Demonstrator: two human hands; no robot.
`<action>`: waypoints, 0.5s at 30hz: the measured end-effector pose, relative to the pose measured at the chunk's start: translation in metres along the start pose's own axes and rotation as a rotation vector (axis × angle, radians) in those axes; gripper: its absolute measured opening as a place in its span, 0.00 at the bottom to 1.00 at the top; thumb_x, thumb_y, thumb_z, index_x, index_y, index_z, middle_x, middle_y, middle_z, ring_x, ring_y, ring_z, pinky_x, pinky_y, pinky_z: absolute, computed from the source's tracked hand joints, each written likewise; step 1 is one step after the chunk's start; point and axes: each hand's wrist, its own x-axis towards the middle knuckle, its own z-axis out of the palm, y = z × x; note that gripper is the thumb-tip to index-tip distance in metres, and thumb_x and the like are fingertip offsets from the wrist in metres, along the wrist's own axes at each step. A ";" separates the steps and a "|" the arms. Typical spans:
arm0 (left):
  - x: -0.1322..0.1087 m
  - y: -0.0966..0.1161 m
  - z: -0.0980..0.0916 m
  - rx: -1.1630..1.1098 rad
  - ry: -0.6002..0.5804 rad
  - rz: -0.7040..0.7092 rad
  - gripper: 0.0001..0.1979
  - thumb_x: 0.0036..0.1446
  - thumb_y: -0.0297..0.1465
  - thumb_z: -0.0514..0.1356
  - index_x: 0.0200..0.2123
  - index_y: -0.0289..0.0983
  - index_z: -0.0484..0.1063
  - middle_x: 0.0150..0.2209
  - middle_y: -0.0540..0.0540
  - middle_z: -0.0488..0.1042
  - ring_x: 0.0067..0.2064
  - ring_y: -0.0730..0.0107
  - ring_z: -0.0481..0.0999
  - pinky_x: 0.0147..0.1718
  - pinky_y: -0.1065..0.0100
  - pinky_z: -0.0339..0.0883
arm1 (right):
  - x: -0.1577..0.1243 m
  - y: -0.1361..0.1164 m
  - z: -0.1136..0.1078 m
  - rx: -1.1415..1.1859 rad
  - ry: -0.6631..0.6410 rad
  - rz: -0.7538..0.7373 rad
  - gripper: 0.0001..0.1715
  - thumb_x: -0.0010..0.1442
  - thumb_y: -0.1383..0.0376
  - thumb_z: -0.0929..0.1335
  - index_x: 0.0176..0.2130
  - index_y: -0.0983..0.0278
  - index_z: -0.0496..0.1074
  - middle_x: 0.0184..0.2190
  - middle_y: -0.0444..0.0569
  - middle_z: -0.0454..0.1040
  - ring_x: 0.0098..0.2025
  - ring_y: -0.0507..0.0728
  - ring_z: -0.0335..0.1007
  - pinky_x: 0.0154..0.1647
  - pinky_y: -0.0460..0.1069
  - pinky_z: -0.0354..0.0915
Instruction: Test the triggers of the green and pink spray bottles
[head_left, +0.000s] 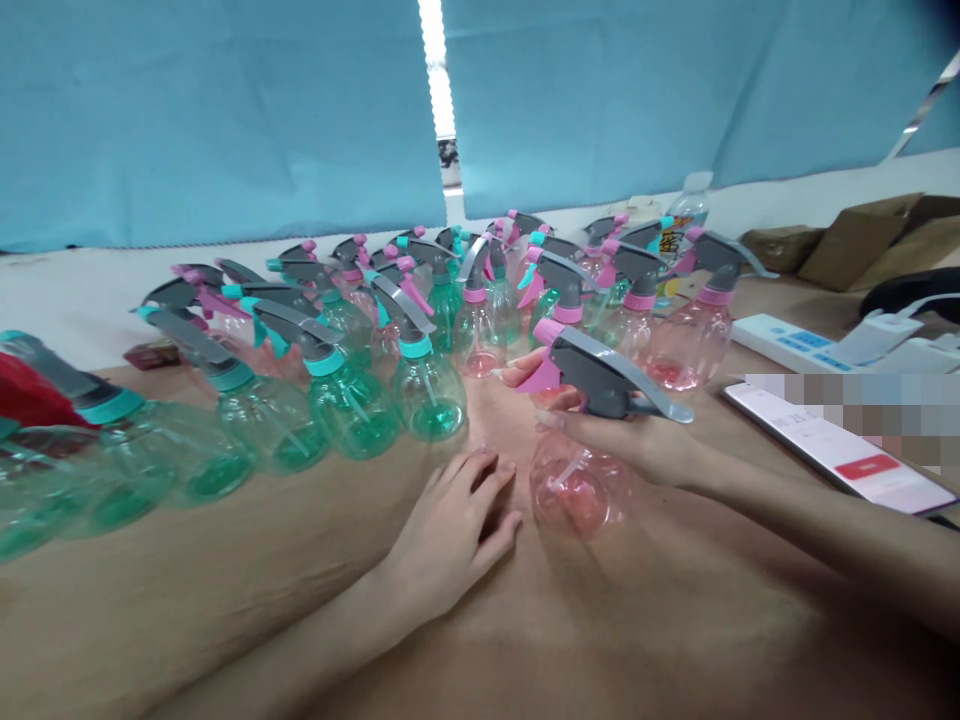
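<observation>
My right hand is wrapped round the neck of a pink spray bottle, below its grey and pink trigger head. The bottle stands upright on the wooden table. Just left of it my left hand rests on the tabletop, palm down, fingers loosely bent and apart, holding nothing. The nearest bottle beyond the left hand is a green spray bottle with a turquoise collar. Part of the right hand's grip is hidden behind the trigger head.
Several green spray bottles line the left, with more pink and green ones behind. On the right lie a phone, a white power strip and a cardboard box. A labelled clear bottle stands near the blue-covered wall.
</observation>
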 end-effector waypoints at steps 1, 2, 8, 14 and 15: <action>0.000 0.000 0.000 0.002 -0.004 0.002 0.18 0.63 0.34 0.56 0.55 0.35 0.66 0.55 0.37 0.67 0.57 0.51 0.65 0.53 0.52 0.62 | 0.000 0.000 0.000 0.006 -0.001 -0.001 0.11 0.52 0.65 0.68 0.23 0.61 0.61 0.20 0.40 0.60 0.24 0.51 0.56 0.25 0.48 0.55; 0.000 0.000 0.000 0.004 -0.008 0.004 0.18 0.63 0.34 0.56 0.55 0.35 0.66 0.55 0.37 0.67 0.57 0.51 0.65 0.53 0.52 0.62 | 0.000 0.001 0.000 0.009 -0.003 -0.001 0.10 0.52 0.65 0.68 0.24 0.61 0.61 0.21 0.40 0.60 0.24 0.51 0.56 0.26 0.48 0.55; 0.000 0.000 0.000 0.001 0.000 -0.001 0.17 0.63 0.34 0.55 0.54 0.37 0.66 0.55 0.38 0.67 0.57 0.51 0.65 0.52 0.51 0.62 | 0.001 0.003 -0.002 0.018 -0.060 -0.066 0.06 0.55 0.65 0.67 0.28 0.60 0.65 0.22 0.39 0.61 0.23 0.50 0.55 0.29 0.49 0.59; -0.001 0.000 0.000 0.000 0.000 0.002 0.18 0.63 0.34 0.55 0.55 0.37 0.66 0.55 0.38 0.67 0.57 0.51 0.65 0.52 0.51 0.63 | 0.001 -0.009 -0.007 0.001 -0.102 -0.077 0.03 0.57 0.64 0.66 0.31 0.59 0.66 0.20 0.40 0.58 0.22 0.51 0.52 0.23 0.47 0.54; -0.001 0.000 0.000 0.004 0.001 0.001 0.18 0.63 0.34 0.55 0.55 0.36 0.66 0.55 0.38 0.67 0.57 0.51 0.65 0.52 0.51 0.63 | 0.000 -0.013 -0.007 0.002 -0.097 -0.076 0.05 0.57 0.64 0.67 0.29 0.59 0.65 0.21 0.40 0.58 0.22 0.51 0.52 0.23 0.47 0.55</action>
